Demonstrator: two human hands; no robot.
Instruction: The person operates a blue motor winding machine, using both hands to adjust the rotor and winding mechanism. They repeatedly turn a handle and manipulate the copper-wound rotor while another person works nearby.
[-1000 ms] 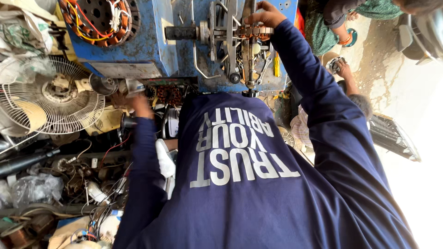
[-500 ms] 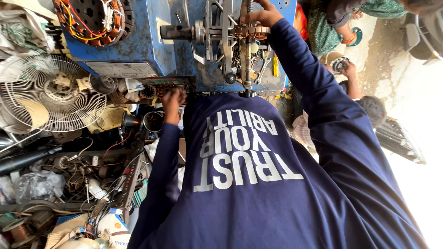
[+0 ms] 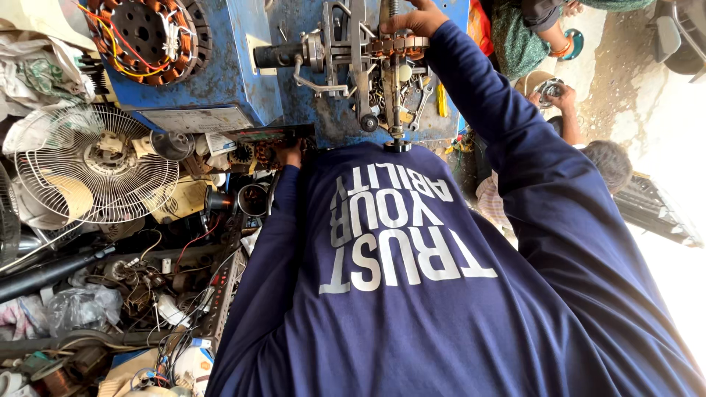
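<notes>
A blue machine (image 3: pixel 220 81) fills the top of the view, its painted front scratched and worn. Below it, the person's dark blue long-sleeved shirt (image 3: pixel 412 294) with pale lettering takes up most of the lower frame. To the left lies a white wire fan guard (image 3: pixel 95 173) among a heap of cables, motor parts and scrap. At the machine's upper left sits a round motor core (image 3: pixel 143 33) wound with copper and coloured wires. A metal winding frame (image 3: pixel 353 55) with a black handle is bolted to the machine's front.

The right hand (image 3: pixel 413 16) reaches up to the top of that frame, its fingers curled onto a copper-coloured coil (image 3: pixel 397 45) held there. The left hand (image 3: pixel 288 154) is low at the machine's bottom edge, near small wound parts on the cluttered desk (image 3: pixel 220 191); it is mostly hidden by the sleeve, so I cannot tell whether its fingers grip anything.

At the upper right, another person's hand (image 3: pixel 562 95) holds a small round metal part (image 3: pixel 548 88).
</notes>
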